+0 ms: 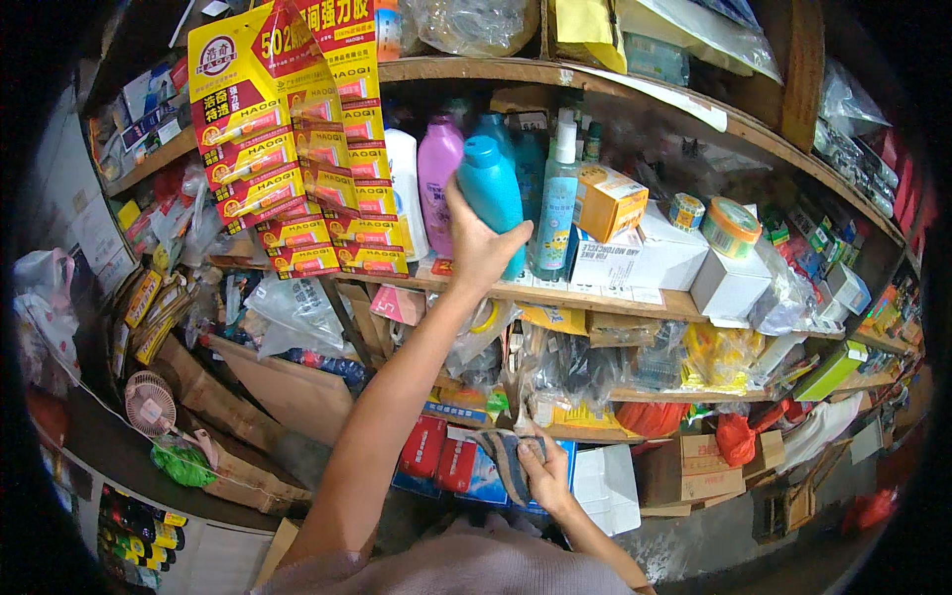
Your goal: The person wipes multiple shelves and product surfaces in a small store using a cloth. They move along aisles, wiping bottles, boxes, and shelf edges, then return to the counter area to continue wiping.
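My left hand (482,246) is wrapped round a turquoise plastic bottle (493,188) at the middle shelf, tilting its top toward the left. Beside it on the left stand a purple bottle (439,178) and a white bottle (405,188). A clear spray bottle (555,213) with bluish liquid is just to the right, and another blue bottle (496,129) is partly hidden behind. Lower down, close to my body, my right hand (546,474) grips a striped grey and brown cloth (504,464) that hangs over to the left.
Yellow and red cards of small glue tubes (268,159) hang at the shelf's left. An orange box (610,201), white boxes (729,283) and round tins (732,228) line the shelf (635,299) rightward. Below lie bagged goods, red boxes (423,446) and a cardboard box (706,466).
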`<state>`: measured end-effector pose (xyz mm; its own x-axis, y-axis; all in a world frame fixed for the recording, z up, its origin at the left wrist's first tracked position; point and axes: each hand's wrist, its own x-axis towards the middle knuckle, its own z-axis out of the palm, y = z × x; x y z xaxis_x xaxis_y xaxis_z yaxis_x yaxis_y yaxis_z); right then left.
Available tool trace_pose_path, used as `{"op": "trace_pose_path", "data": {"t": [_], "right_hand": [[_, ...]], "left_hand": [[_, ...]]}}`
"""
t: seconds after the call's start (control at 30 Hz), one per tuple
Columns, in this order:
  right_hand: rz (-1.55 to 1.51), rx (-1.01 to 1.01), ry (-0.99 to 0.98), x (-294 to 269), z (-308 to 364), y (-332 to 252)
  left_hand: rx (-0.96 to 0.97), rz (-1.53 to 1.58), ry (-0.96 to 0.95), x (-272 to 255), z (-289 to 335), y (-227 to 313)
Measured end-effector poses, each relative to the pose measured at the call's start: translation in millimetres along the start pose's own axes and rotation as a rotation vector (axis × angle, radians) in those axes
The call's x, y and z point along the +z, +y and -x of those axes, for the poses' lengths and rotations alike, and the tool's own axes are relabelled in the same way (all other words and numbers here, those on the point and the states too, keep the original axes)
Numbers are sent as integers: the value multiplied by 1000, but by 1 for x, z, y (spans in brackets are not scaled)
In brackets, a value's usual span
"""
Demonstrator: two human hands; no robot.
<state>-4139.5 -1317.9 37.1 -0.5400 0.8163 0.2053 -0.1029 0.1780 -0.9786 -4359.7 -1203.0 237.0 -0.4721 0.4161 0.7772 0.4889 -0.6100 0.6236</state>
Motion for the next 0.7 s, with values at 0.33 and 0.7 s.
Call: {"op": "trace_pose_path", "data": {"t": [0.33, 0.7], "right_hand": [[77, 21, -51, -9, 17, 4], [87, -57, -114, -3, 8, 7]], "left_hand": [[-5, 152, -160, 31, -23, -48], [429, -766, 255, -8, -26, -25]]}}
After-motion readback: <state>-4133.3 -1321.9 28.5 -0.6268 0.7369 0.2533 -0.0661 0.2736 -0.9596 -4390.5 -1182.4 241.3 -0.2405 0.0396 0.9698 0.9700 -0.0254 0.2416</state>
